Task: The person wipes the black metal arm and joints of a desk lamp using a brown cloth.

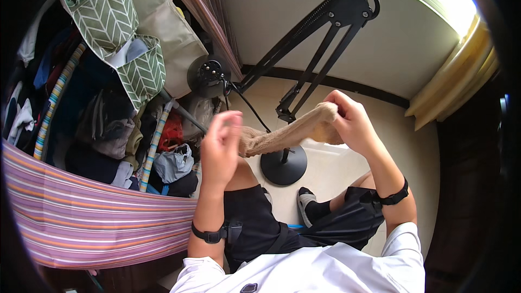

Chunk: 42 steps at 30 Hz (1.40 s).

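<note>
A tan knitted sock (pixel 285 132) is stretched between my two hands, over the lamp base and above my knees. Its ribbed, bunched end goes behind the fingers of my left hand (pixel 220 150), which are slightly blurred. My left grip on it is partly hidden by the hand itself. At the other end, the thumb and fingers of my right hand (pixel 351 118) pinch the edge of the sock. The right end sits a little higher than the left, and a loose fold hangs beneath it.
A black jointed-arm lamp (pixel 313 40) on a round base (pixel 283 167) stands just ahead. On the left, a fabric wardrobe (pixel 101 228) with a striped cover holds clothes and bags. A leaf-patterned pocket organizer (pixel 106 22) hangs there. A yellow curtain (pixel 452 77) hangs at the right.
</note>
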Motion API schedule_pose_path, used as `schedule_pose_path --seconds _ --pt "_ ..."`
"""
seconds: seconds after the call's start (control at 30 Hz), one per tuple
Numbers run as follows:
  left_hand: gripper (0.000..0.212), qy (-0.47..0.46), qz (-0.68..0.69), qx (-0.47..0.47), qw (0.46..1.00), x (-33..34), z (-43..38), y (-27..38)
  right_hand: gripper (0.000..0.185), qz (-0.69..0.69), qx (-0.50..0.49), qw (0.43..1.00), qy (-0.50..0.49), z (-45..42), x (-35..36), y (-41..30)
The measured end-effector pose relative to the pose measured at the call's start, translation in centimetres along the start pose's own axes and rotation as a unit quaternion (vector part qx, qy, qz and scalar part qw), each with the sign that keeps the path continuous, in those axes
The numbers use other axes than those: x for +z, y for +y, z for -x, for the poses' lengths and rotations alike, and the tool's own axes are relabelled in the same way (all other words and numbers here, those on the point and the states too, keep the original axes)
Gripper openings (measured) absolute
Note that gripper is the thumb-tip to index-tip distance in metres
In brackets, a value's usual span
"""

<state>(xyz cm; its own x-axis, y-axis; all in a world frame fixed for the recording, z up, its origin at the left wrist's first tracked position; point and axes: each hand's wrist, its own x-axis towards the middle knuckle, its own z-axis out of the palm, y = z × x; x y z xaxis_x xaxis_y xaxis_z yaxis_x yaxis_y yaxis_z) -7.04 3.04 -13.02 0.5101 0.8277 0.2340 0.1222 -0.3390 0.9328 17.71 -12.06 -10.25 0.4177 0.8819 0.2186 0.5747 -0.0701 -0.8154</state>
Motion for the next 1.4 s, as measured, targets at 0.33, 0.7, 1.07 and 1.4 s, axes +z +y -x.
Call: schedule_pose_path --seconds 0.33,0.7,1.07,1.4 --pt "0.049 -0.099 -0.262 0.16 0.947 3.3 1.9 2.4 0.049 -0.069 -0.167 0.976 -0.124 0.7 1.1 -4.3" --pt "0.028 -0.033 0.113 0.302 0.946 7.5 0.1 1.8 0.035 0.037 -0.28 0.952 0.116 -0.5 0.7 -6.3" --pt "0.065 0.017 -0.093 0.367 0.925 8.9 -2.9 4.0 0.014 -0.22 -0.108 0.947 0.206 -1.9 0.8 -5.0" --pt "0.072 0.044 -0.171 0.333 0.926 10.0 -3.6 5.3 0.015 -0.248 -0.189 0.929 0.199 -1.7 0.3 -4.4"
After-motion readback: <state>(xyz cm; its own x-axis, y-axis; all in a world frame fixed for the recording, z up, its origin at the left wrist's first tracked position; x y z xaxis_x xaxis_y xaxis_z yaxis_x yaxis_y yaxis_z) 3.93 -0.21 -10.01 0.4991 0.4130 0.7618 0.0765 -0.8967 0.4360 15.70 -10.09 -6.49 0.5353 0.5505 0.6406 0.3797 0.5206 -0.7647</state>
